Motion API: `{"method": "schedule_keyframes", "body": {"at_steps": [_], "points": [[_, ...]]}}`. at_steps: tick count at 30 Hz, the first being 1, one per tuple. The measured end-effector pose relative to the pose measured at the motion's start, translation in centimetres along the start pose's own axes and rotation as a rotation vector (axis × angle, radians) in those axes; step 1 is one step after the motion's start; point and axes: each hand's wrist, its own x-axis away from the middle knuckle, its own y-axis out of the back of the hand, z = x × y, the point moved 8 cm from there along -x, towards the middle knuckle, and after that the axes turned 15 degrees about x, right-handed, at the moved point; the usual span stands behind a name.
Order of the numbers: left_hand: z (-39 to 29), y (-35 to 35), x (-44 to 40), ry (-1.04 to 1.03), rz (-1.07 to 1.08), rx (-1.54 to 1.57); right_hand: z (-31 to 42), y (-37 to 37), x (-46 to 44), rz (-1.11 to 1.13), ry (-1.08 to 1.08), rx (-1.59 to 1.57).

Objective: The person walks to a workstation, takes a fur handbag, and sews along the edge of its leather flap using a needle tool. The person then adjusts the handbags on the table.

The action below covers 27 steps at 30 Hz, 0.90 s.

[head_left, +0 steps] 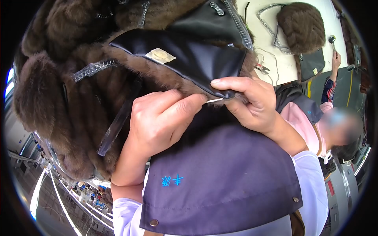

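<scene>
A fur bag (157,72) with brown fur and a smooth black leather-like panel (185,55) lies across the middle of the head view. My right hand (252,102) pinches the panel's lower edge near its corner, thumb on the black face. Close beside it, my left hand (167,118) is closed, its fingertips at the fur along the same edge. A thin, shiny pale strip (215,100) shows between the two hands; its kind is unclear, and the left fingers hide one end. A beige patch (160,56) sits on the panel.
Brown fur pieces (51,106) with plastic-wrapped chains (92,70) pile up at left. On the white table (267,43) are red-handled snips (262,68) and another fur bag (302,27) with a wrapped chain. A co-worker (303,122) sits at right, holding a small tool (332,40).
</scene>
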Motion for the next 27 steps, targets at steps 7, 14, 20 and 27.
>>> {"method": "schedule_keyframes", "body": {"at_steps": [7, 14, 20, 27], "points": [[-0.6, 1.1, 1.0, 0.186, -0.141, -0.216, 0.6, 0.0, -0.2, 0.034, 0.064, 0.059], [-1.3, 0.3, 0.5, 0.152, -0.066, -0.253, 0.8, 0.1, -0.3, -0.016, 0.105, 0.074], [-1.5, 0.1, 0.3, 0.123, -0.08, -0.292, 0.5, 0.3, -0.1, 0.025, 0.102, 0.124], [-1.7, 0.0, 0.6, 0.113, -0.042, -0.379, 0.7, 0.1, -0.2, 0.013, 0.111, 0.149]]}}
